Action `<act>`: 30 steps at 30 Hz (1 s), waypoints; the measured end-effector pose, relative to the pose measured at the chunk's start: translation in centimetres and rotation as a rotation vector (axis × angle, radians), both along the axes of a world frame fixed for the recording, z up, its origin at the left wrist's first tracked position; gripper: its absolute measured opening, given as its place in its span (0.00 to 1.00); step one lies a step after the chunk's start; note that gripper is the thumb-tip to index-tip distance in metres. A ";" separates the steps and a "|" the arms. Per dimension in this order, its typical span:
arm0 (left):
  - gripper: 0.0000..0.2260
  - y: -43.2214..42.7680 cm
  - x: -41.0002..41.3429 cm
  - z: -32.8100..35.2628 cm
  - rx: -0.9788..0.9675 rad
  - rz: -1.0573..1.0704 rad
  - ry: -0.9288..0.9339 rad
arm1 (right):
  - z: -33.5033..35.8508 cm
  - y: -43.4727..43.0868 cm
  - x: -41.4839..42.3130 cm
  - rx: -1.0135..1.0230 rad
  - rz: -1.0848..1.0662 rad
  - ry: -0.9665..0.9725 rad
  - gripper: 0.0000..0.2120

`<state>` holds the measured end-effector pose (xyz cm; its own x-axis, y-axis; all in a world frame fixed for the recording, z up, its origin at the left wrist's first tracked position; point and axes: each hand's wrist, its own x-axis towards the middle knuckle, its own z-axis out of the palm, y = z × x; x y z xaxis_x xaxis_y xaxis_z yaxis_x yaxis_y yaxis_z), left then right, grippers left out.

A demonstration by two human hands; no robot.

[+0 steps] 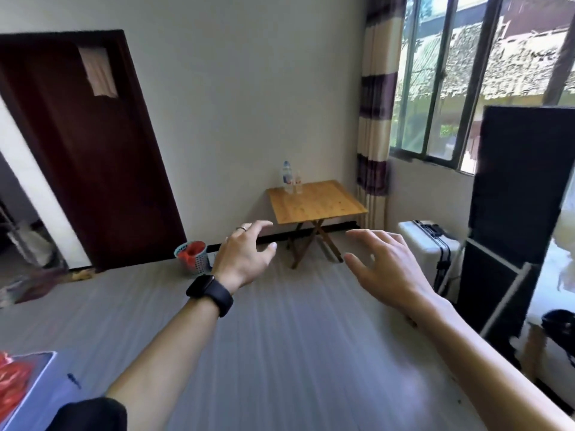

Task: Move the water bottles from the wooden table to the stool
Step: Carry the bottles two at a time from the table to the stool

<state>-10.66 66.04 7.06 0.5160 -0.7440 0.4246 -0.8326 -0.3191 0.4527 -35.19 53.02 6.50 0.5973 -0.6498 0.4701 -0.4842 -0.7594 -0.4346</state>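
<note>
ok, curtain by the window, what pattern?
Horizontal cream and dark purple stripes on the curtain; head view shows it.

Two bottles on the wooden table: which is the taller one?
The left bottle, blue-topped; it rises well above the smaller bottle standing just to its right.

Both arms reach out over the grey floor (pixel 280 337), the left grip (pixel 245 256) and right grip (pixel 385 265) spread loose, holding nothing. Well beyond them, two water bottles (pixel 287 178) stand upright, side by side, at the wooden tabletop's (pixel 323 203) back edge by the wall. A white suitcase (pixel 429 244) stands to its right.
</note>
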 end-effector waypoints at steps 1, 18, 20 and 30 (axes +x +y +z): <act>0.20 -1.6 0.8 0.5 -0.006 0.003 0.019 | 0.4 -2.0 1.2 -0.006 0.011 0.008 0.22; 0.24 -24.4 28.6 2.6 0.009 0.190 -0.197 | 3.8 -31.4 31.1 -0.179 0.048 -0.061 0.18; 0.26 -26.9 33.1 2.3 0.050 0.184 -0.223 | 3.6 -34.1 35.3 -0.190 0.024 -0.041 0.19; 0.27 -43.7 50.8 2.4 0.095 0.120 -0.254 | 2.6 -48.6 51.3 -0.183 -0.035 0.028 0.24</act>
